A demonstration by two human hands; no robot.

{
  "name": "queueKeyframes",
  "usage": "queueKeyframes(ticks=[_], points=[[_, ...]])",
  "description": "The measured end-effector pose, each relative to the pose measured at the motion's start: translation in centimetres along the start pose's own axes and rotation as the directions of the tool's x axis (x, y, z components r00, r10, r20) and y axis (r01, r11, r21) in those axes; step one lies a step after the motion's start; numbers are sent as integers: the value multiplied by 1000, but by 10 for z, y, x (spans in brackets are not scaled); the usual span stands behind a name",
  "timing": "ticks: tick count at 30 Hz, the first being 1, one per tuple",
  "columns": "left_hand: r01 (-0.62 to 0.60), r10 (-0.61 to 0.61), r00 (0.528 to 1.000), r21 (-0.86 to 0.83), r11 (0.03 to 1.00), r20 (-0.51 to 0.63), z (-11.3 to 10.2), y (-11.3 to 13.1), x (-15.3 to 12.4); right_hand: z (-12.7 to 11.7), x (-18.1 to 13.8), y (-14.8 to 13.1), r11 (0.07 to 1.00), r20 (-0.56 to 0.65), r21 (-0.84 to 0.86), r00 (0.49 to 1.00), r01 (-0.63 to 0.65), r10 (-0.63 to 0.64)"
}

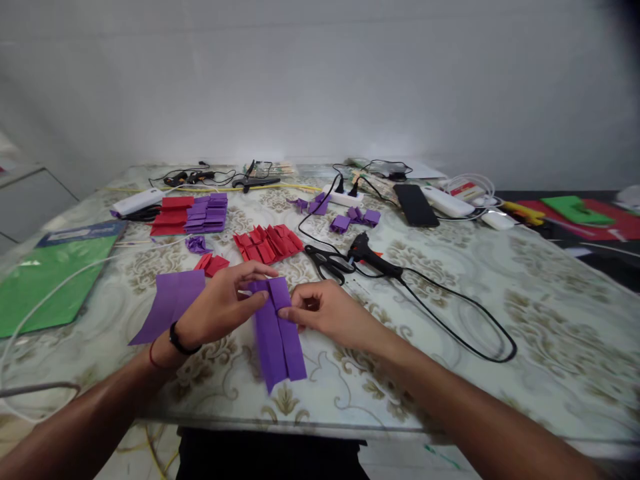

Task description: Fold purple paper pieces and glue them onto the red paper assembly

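A long purple paper strip (280,343), folded lengthwise into two panels, lies on the patterned table (450,320) in front of me. My left hand (223,303) rests on its upper left part, fingers stretched over the fold. From the right, my right hand (325,310) pinches the strip's upper right edge between thumb and fingers. A flat purple sheet (167,303) lies just left of my left wrist.
Folded red pieces (267,243) and stacks of red and purple pieces (193,213) lie beyond my hands. Black scissors (327,262) and a black glue gun (373,257) with its cable (465,320) sit to the right. A green sheet (45,283) lies at the left; a phone (415,203) and power strip (345,197) are farther back.
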State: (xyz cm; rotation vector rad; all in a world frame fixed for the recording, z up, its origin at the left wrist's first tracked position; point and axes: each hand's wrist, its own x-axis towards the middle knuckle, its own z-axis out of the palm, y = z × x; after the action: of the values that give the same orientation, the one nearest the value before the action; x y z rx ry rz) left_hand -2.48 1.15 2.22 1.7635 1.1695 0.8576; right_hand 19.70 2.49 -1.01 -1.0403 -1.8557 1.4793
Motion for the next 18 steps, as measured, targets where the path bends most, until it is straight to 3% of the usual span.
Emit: queueKeyframes(ticks=[9, 14, 18], points=[[28, -26, 1000, 151, 988, -15, 1, 2, 1, 2, -2, -4, 1000, 2, -1, 1000, -3, 3], [31, -33, 999, 135, 990, 9, 4, 3, -1, 0, -4, -7, 996, -43, 75, 998, 38, -35], [51, -54, 998, 146, 988, 18, 6, 4, -2, -3, -3, -5, 991, -56, 135, 998, 1, 6]])
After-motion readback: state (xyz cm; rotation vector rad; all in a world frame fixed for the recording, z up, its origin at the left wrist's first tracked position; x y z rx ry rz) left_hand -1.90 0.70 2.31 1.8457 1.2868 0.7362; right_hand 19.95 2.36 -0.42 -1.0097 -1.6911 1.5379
